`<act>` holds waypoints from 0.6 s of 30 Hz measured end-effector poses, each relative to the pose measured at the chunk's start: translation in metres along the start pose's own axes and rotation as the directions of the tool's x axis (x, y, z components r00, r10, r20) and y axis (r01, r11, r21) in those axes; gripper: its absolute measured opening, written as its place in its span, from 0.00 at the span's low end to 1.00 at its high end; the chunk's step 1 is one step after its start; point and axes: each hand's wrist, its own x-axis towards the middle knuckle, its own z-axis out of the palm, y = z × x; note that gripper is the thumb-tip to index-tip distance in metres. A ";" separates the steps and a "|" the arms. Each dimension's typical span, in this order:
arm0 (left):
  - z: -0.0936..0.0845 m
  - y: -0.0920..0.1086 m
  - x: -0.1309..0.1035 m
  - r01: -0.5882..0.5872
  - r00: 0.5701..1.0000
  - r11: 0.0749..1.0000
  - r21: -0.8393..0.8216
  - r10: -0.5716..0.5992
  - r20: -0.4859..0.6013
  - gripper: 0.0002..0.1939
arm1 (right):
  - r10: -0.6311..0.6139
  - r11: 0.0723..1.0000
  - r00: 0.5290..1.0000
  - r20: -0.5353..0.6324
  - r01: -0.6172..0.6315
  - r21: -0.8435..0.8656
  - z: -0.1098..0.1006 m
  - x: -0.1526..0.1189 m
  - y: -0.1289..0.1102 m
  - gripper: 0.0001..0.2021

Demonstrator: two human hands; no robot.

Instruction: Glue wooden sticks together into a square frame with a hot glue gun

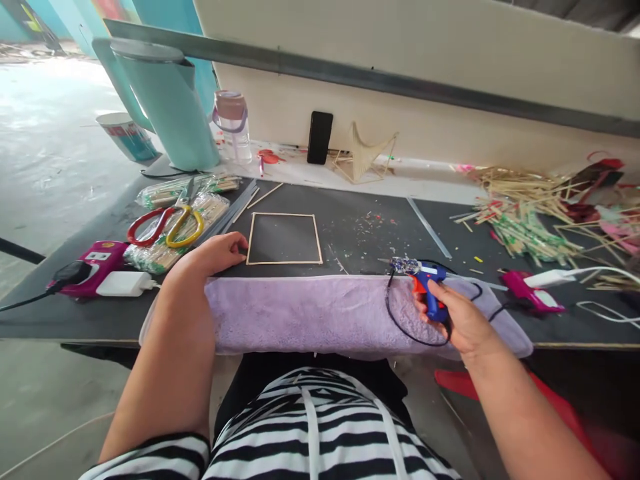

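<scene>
A square frame of thin wooden sticks [285,263] lies flat on the dark table. At its left side is my left hand [223,255], fingers curled and the tips against the left stick near the lower corner. My right hand [463,313] is wrapped round a blue hot glue gun [431,275] with an orange trigger, held above the right part of a purple towel [300,313]. The glue gun's nozzle points left, and its black cord loops below it.
Scissors [185,227] rest on packed sticks [155,247] at left, near a power strip [95,270] and a tall jug [165,107]. Behind stand a bottle [234,130], a phone [320,137] and a stick model [367,157]. Loose sticks [535,233] lie at right; a glue stick [429,227] is nearer.
</scene>
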 end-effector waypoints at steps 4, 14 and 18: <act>0.000 -0.002 0.000 0.001 1.000 1.000 -0.006 -0.002 -0.018 0.14 | 0.066 0.994 0.997 -0.046 -0.070 -0.083 -0.010 0.001 0.002 0.14; -0.001 0.004 -0.003 -0.009 1.000 1.000 0.010 0.010 -0.026 0.11 | -0.028 0.659 0.995 -0.100 -0.057 -0.750 -0.052 0.027 -0.007 0.22; -0.001 0.005 -0.005 0.014 1.000 1.000 0.014 -0.014 -0.024 0.12 | -0.375 0.262 0.927 0.007 0.113 -0.959 -0.036 0.019 -0.023 0.19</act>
